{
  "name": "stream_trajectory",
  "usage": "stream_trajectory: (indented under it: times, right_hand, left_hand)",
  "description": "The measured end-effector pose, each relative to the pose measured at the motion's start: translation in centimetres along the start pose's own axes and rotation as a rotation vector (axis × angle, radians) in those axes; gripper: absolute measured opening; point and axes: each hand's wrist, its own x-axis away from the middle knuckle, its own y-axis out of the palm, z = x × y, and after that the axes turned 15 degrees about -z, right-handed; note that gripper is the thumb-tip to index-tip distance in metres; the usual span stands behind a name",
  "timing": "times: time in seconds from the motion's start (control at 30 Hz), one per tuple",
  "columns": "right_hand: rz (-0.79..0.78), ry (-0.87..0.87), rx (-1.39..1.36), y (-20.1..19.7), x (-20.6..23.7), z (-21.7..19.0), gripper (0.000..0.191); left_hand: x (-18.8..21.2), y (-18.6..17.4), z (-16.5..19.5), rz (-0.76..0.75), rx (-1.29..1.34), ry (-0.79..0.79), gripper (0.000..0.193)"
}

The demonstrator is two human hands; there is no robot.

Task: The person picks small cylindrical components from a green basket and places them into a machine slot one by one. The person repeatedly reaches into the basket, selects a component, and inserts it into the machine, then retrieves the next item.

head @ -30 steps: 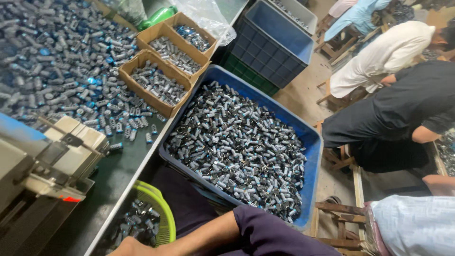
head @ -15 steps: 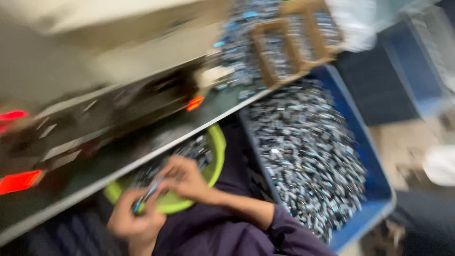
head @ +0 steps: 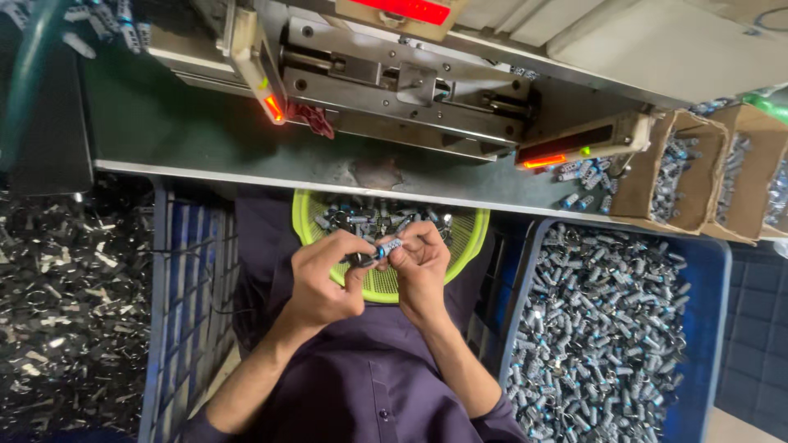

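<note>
My left hand [head: 324, 275] and my right hand [head: 423, 262] meet over a yellow-green round basket [head: 468, 246] on my lap. Together they pinch a small grey-blue cylindrical part [head: 386, 247] between the fingertips. A dark bit of the part sticks out by my left thumb. The basket holds several similar small cylinders. Above my hands is the metal edge of a green-topped bench [head: 205, 135] with a grey metal machine [head: 402, 82] showing orange lights.
A blue crate [head: 714, 328] full of small grey cylinders stands at my right. Cardboard boxes [head: 698, 176] with more cylinders sit on the bench at right. An empty blue slatted crate [head: 185, 312] and a pile of dark scraps [head: 66, 303] lie at my left.
My view has swung from the bench top and blue crate down to my lap. My hands have come together over the basket and hold one small cylinder.
</note>
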Motion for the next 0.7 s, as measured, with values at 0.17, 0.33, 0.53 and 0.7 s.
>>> stream_trajectory:
  times: [0.17,0.33,0.53,0.7]
  right_hand:
    - [-0.007,-0.072,0.187,0.4,0.4,1.1,0.025]
    - [-0.034,-0.016,0.27,0.4,0.0,1.1,0.028]
    - [0.071,0.17,-0.391,-0.8,-1.7,1.0,0.027]
    - [0.044,0.154,-0.274,-1.3,-3.6,-0.4,0.027]
  left_hand:
    - [0.3,0.3,-0.8,0.015,-0.109,0.057,0.021]
    - [0.4,-0.3,-1.2,-0.038,-0.226,0.051,0.028]
    - [-0.1,-1.8,1.3,-0.017,-0.16,0.145,0.023]
    - [-0.6,-3.4,0.6,0.068,-0.35,-0.079,0.018]
